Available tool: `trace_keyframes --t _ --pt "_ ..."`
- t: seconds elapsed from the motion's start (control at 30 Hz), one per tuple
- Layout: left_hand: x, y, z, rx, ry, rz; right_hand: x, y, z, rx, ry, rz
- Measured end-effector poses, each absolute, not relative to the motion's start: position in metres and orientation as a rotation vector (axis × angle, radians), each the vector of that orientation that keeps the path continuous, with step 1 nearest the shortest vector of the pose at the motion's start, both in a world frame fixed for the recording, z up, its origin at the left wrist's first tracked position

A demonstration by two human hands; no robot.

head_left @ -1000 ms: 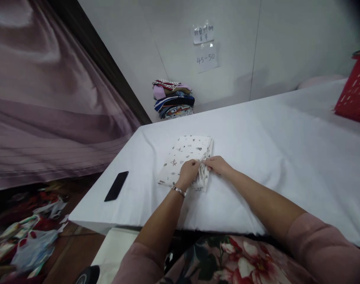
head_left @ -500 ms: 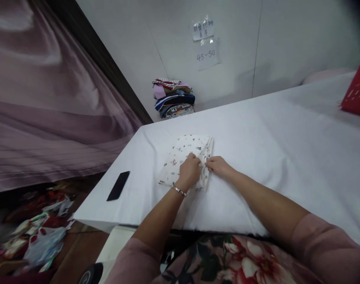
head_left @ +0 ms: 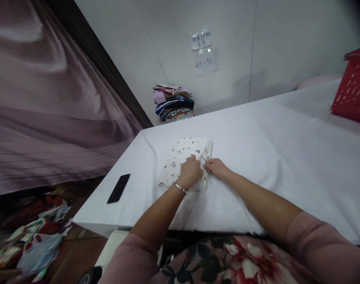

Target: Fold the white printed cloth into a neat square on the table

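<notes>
Hands meet at frame centre: left hand (head_left: 190, 172) and right hand (head_left: 217, 167) pinch the right edge of a folded cloth (head_left: 180, 156). It lies on a table (head_left: 271, 150), phone (head_left: 118, 188) at lower left.

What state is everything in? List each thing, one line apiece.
printed cloth, folded flat on the table, layered edge to the right.
left hand, curled on the printed cloth, pinching its layered edge.
right hand, pinching the same edge from the right.
phone, lying flat near the table's left edge, dark.
clothes stack, folded, piled against the wall.
red basket, standing far right, partly out of frame.
paper notes, taped to the wall.
</notes>
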State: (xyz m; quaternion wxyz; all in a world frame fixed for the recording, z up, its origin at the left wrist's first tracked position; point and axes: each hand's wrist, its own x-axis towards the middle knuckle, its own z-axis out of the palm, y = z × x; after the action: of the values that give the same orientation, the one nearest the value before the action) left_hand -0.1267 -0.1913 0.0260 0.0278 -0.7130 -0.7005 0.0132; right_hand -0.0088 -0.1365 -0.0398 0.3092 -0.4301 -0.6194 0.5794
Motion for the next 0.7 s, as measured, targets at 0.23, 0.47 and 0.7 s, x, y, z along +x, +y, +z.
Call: trace_keyframes --t 0.23,0.47,0.7 --pt "-0.122 -0.188 0.024 -2.281 -2.197 -0.401 -0.007 -0.136 -0.039 -1.122 -1.653 1.522" --pt "-0.125 -0.194 0.004 -2.228 -2.320 -0.712 -0.007 -0.135 -0.040 -1.143 -1.626 1.604" --pt "-0.126 -0.197 -0.001 -2.248 -2.248 -0.704 -0.006 -0.137 -0.033 -1.169 -1.617 1.677"
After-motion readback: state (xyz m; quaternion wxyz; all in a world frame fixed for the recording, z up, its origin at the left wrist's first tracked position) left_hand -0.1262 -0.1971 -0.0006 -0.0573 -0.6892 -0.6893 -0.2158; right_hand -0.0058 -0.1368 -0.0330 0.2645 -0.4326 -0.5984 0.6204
